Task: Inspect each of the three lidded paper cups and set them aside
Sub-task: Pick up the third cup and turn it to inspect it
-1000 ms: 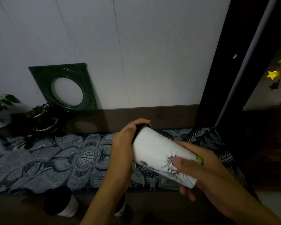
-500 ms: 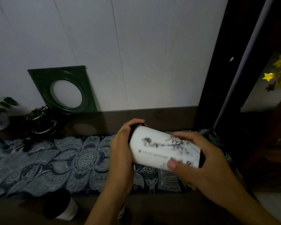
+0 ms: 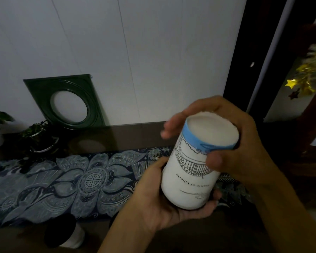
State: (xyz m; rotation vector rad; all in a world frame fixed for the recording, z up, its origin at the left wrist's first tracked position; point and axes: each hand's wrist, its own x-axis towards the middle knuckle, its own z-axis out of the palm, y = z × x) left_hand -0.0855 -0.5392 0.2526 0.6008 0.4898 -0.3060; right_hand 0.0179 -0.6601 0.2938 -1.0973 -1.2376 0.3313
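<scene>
A white paper cup with an ink drawing, printed text and a blue band is held upside down in front of me, its white base facing up. My left hand cups its lower, lid end from beneath, hiding the lid. My right hand wraps the base end from the right. A second white cup with a black lid stands on the table at the lower left. Behind my left forearm a dark shape may be a third cup; I cannot tell.
A blue patterned runner covers the brown table. A green square frame with a round hole leans on the white wall. Potted plants sit at the far left. A dark doorframe and gold star tinsel are on the right.
The cup was lying sideways between my hands; it has been turned so its base points up and its lid end rests in my left palm, and it sits closer to me.
</scene>
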